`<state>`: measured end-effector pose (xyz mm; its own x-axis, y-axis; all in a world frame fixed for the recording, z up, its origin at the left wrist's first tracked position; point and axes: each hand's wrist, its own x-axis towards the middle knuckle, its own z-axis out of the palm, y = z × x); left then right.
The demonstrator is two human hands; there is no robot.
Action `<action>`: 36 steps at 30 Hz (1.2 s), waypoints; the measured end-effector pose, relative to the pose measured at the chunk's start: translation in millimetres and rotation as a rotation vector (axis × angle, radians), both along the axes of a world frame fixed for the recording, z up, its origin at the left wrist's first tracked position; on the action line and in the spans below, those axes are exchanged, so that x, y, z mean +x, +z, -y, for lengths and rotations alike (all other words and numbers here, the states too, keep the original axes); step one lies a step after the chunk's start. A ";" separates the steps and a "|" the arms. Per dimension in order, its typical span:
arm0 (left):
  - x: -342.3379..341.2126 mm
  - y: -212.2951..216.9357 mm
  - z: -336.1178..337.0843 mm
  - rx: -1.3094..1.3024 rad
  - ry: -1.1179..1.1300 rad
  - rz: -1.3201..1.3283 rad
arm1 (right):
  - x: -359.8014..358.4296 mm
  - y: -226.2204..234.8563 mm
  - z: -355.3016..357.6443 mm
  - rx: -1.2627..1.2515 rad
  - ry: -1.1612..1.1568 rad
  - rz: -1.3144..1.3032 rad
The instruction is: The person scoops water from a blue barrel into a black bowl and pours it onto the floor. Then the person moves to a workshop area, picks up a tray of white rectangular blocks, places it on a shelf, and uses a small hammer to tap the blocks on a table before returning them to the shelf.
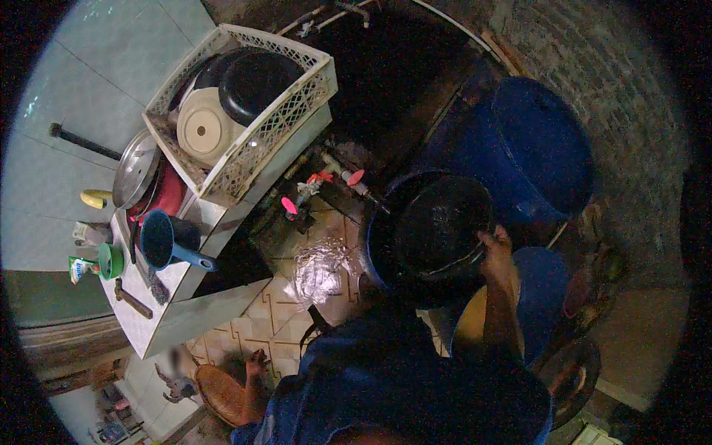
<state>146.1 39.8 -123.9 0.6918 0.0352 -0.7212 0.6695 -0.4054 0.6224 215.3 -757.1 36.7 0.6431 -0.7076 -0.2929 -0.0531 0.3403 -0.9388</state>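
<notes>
My right hand [498, 248] is closed on the rim of a black round basin [445, 222] whose inside looks wet. The basin is tilted at the mouth of a dark blue barrel [373, 259], directly in front of me. Low on the left, my left hand [256, 365] hangs away from my body with its fingers loosely apart and nothing visible in them. Beside that forearm is a brown round object [219, 389], whose kind I cannot make out. A tap with a red handle [356, 178] juts toward the barrel's rim.
At left, a white counter [159, 326] bears a crate [271, 133] of dishes, a blue dipper [167, 241], a lidded pan [137, 170] and a hammer [133, 300]. Another blue barrel [545, 148] stands far right. Wet tiles [319, 274] shine between counter and barrel.
</notes>
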 end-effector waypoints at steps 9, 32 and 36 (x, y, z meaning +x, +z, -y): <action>-9.1 -5.6 -2.7 -0.367 0.304 -0.090 | 44.5 147.9 38.6 -0.011 0.145 0.189; -37.2 46.5 60.2 -0.137 0.585 -0.101 | 266.6 183.2 89.1 -1.448 0.649 -0.104; -36.3 38.4 69.4 -0.092 0.610 -0.116 | 255.8 188.3 63.5 -1.574 0.720 -0.142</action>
<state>109.8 -29.6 -85.5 0.4837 0.3334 -0.8092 0.8287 0.1231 0.5460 471.1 -820.6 225.0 0.9644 0.0453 0.2605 0.1245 -0.9469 -0.2964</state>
